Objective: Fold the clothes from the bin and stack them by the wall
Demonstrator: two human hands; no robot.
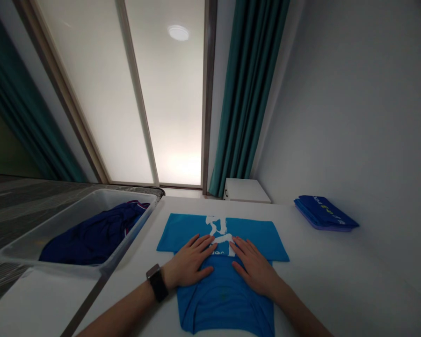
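A bright blue T-shirt (pixel 226 285) with a white print lies on the white table in front of me. Its far part is folded over, and the neckline faces me. My left hand (pixel 191 262) rests palm down on the left side of the printed area, fingers stretched out. Opposite it, my right hand (pixel 254 267) lies flat on the right side, its fingertips touching the white print. Neither hand grips the cloth. A watch with a black band (pixel 157 282) is on my left wrist.
At the left, a translucent plastic bin (pixel 49 220) holds dark blue clothing (pixel 91 236). A stack of folded blue garments (pixel 324 213) sits on the table's right side by the wall. Beyond the table stand a white cabinet (pixel 247 190), a teal curtain (pixel 250 93) and frosted sliding doors (pixel 168 107).
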